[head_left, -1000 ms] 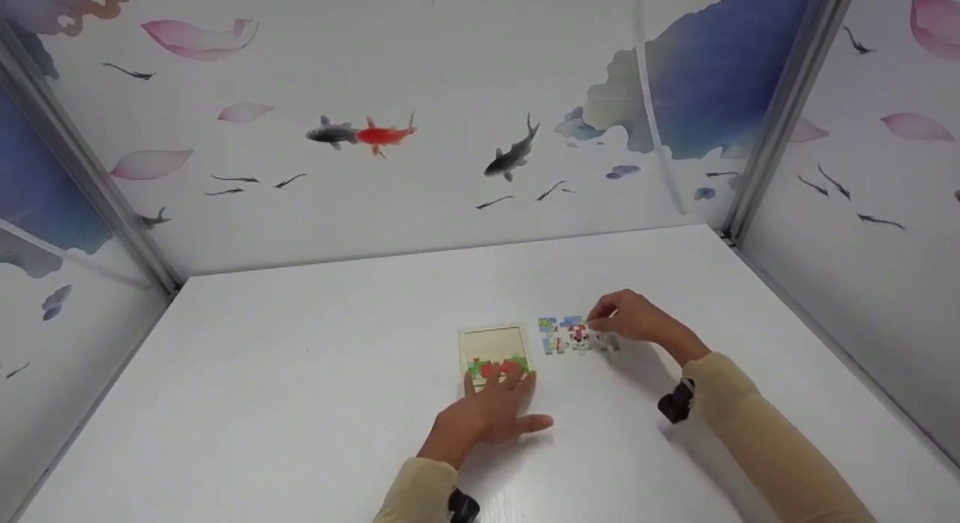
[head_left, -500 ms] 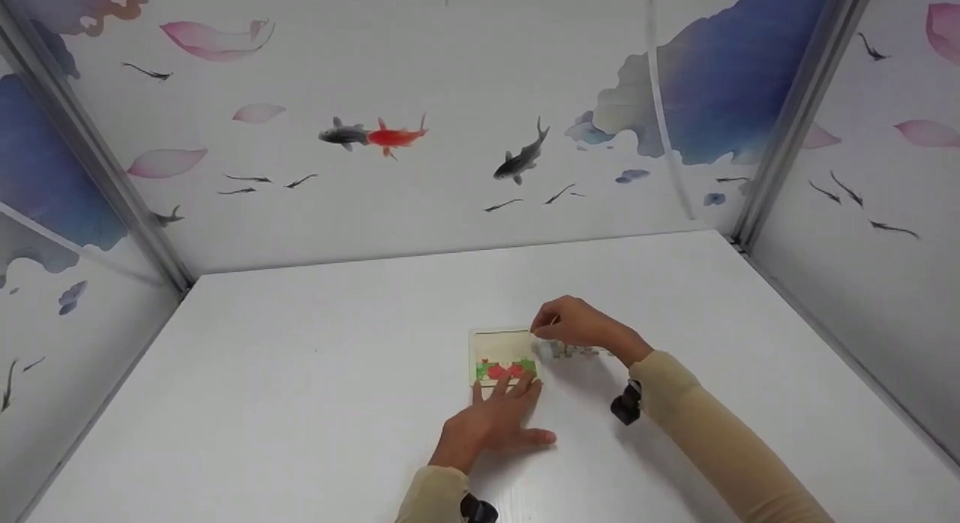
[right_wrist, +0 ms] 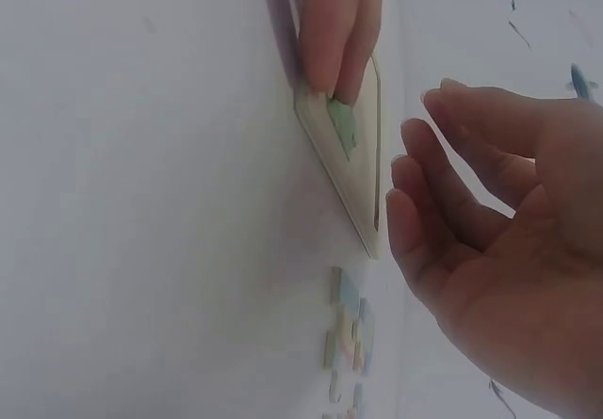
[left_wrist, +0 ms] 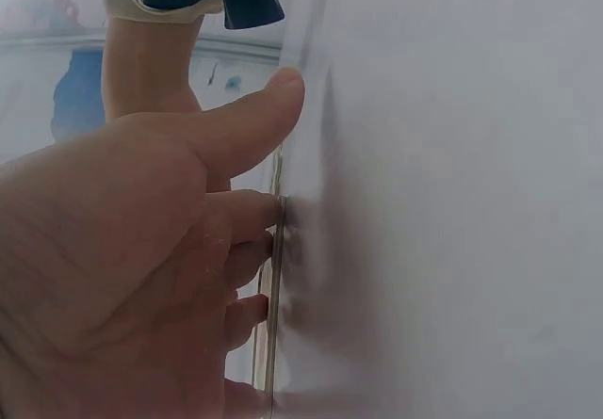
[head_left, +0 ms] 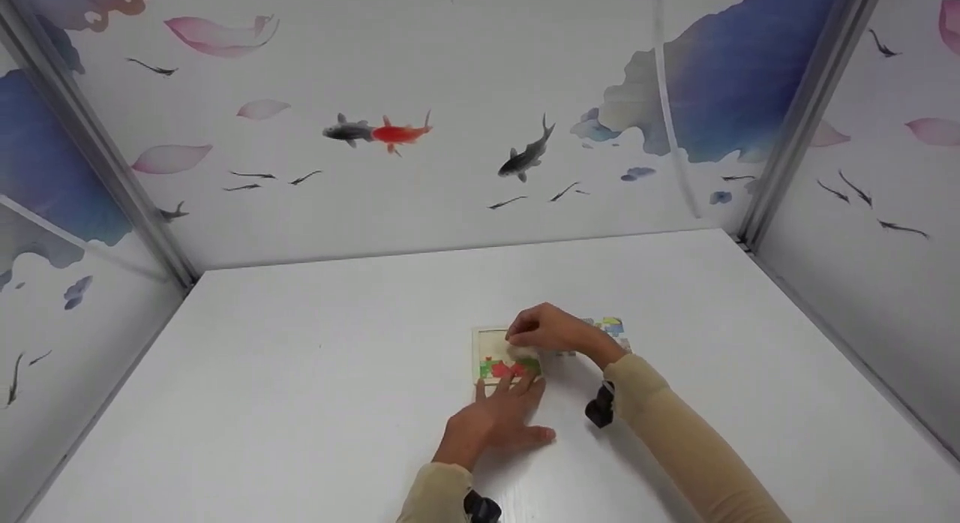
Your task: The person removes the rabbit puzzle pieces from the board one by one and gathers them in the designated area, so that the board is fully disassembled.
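A square wooden puzzle tray point(head_left: 475, 350) lies on the table with red and green pieces point(head_left: 501, 368) along its near side. My left hand point(head_left: 495, 422) is spread out, with its fingertips on the tray's near edge and thumb out to the right. Those fingers also show beside a green piece point(right_wrist: 341, 127) in the right wrist view. Over the tray's far right part hovers my right hand point(head_left: 551, 328), thumb and index tips together and the other fingers bent. I cannot tell whether a piece is between its fingertips. Loose puzzle pieces point(head_left: 612, 326) lie partly hidden behind the right hand.
The white table point(head_left: 315, 388) meets printed panels point(head_left: 442, 208) at the back and sides. Metal posts point(head_left: 802, 118) stand at the corners. Black wrist cameras point(head_left: 600, 405) sit at both sleeves.
My right hand has moved left from the loose pieces to above the tray. The left hand stays at the tray's near edge, its fingers slightly lower on it. The head view has shifted a little.
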